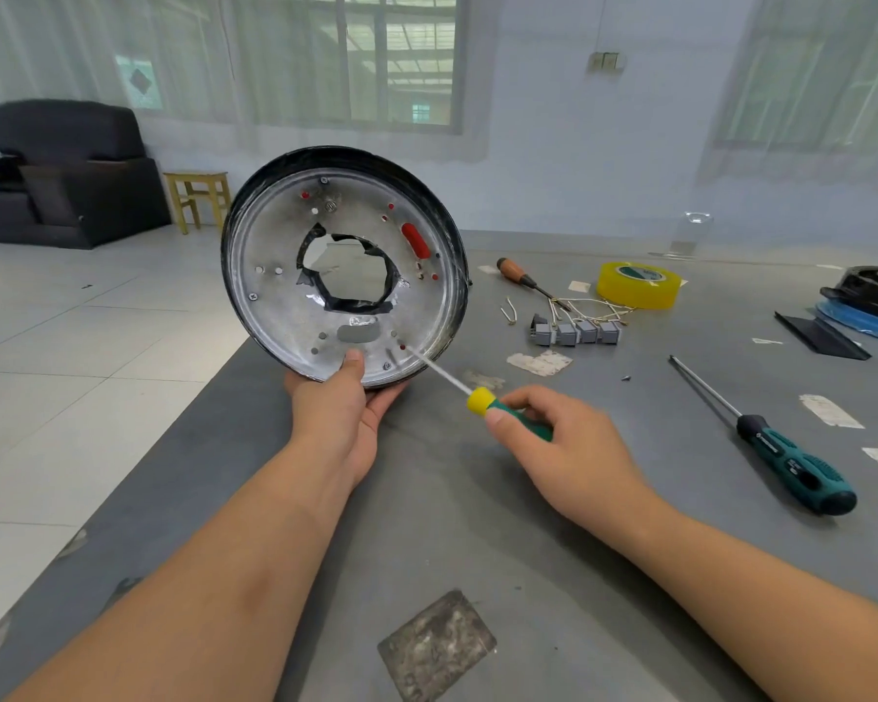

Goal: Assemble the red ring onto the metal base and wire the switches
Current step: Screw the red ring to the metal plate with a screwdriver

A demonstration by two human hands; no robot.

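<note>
My left hand (343, 402) grips the lower rim of a round metal base (275, 296) and holds it upright on edge, its silver inner face toward me. The base has a black outer rim and a jagged central hole; red shows through a slot (415, 240) and several small holes. My right hand (553, 438) holds a small screwdriver (482, 400) with a green handle and yellow collar, its tip against a hole at the base's lower right. Several grey switches (574, 332) with thin wires lie on the table behind.
On the grey table (477, 524) lie a large teal-handled screwdriver (781, 453), a wooden-handled tool (515, 272), a roll of yellow tape (638, 285), scraps of paper and a black and blue object (867, 301) at the right edge. The table's left edge drops to tiled floor.
</note>
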